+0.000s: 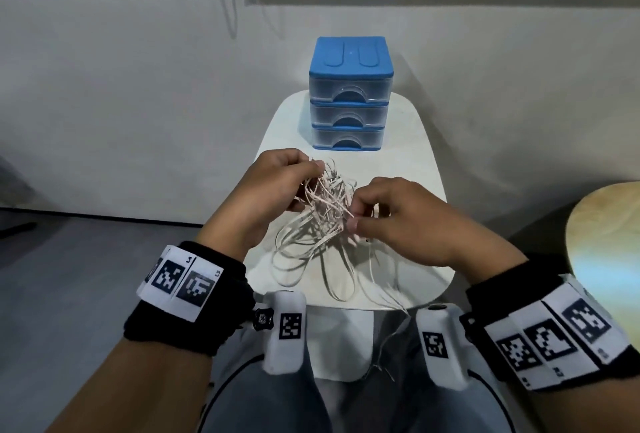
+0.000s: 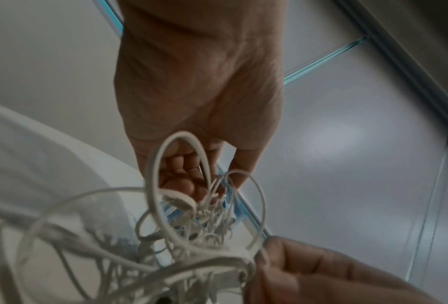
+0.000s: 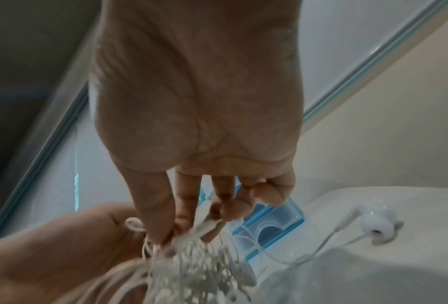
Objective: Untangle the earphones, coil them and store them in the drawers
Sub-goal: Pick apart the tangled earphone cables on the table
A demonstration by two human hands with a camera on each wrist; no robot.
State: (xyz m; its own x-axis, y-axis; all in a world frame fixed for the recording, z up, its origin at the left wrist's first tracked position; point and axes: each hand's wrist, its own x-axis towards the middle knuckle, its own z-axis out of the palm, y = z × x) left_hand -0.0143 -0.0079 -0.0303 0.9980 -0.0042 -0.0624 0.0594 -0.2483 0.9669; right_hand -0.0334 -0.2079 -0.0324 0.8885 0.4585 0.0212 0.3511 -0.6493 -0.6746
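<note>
A tangled bunch of white earphone cables (image 1: 327,204) is lifted above a small white table (image 1: 415,169), with long loops (image 1: 311,259) drooping onto the table and over its near edge. My left hand (image 1: 277,186) grips the upper left of the tangle with curled fingers (image 2: 189,185). My right hand (image 1: 388,214) pinches strands at the tangle's right side between thumb and fingers (image 3: 163,224). One earbud (image 3: 376,224) lies on the table in the right wrist view. A blue three-drawer unit (image 1: 349,93) stands behind the hands, all drawers shut.
The drawer unit sits at the table's far end against a pale wall. A round wooden tabletop (image 1: 606,235) juts in at the right. My knees (image 1: 277,398) are under the table's near edge. Grey floor lies to the left.
</note>
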